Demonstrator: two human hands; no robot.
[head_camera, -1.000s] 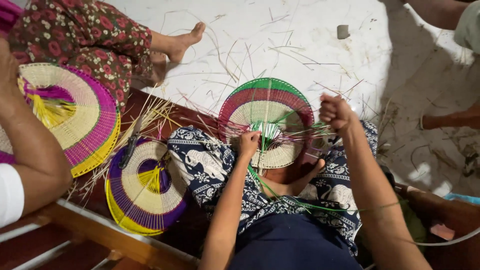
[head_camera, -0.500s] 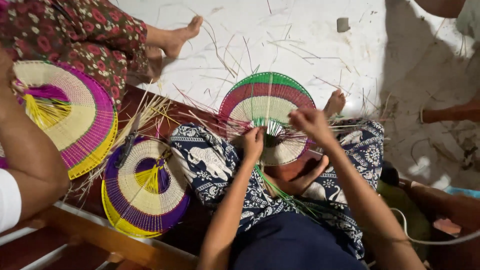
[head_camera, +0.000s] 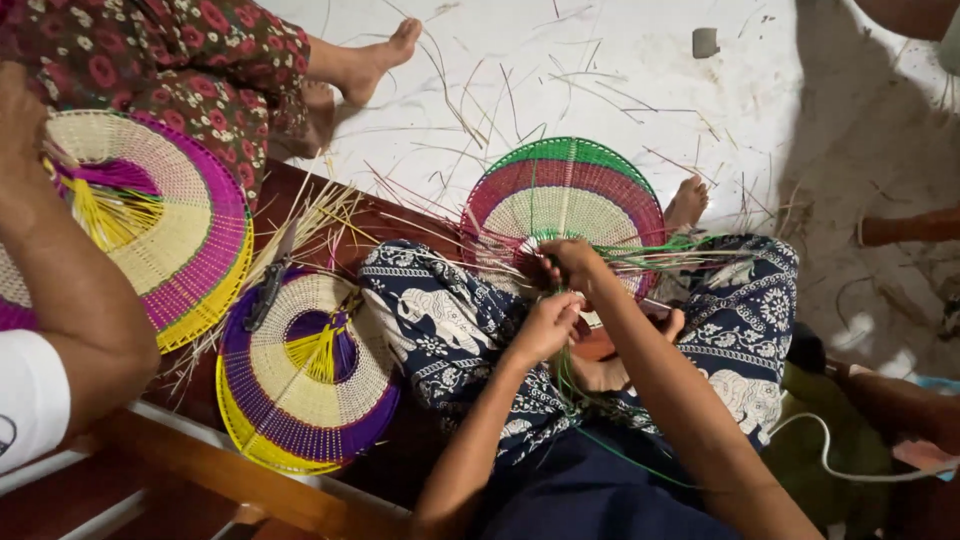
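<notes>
Fan (head_camera: 565, 205): rested on the weaver's lap, over the patterned skirt (head_camera: 440, 320), its rim toward the white floor (head_camera: 620, 60).
Right hand (head_camera: 572, 262): fingers pinched green strands (head_camera: 690, 245) at the fan's hub.
Left hand (head_camera: 545, 325): curled just below; its grasp could not be told.
Risk: loose strands likely to slip or snap if pulled unevenly.
Neighbour: purple fan (head_camera: 305, 370) lay beside the left knee.

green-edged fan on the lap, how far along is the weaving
The green-edged fan already has its cream, pink and green bands woven. In hand: both the left hand and the right hand work the green strands at its base. Loose ends there are left unfinished, unlike the purple fan beside it.
</notes>
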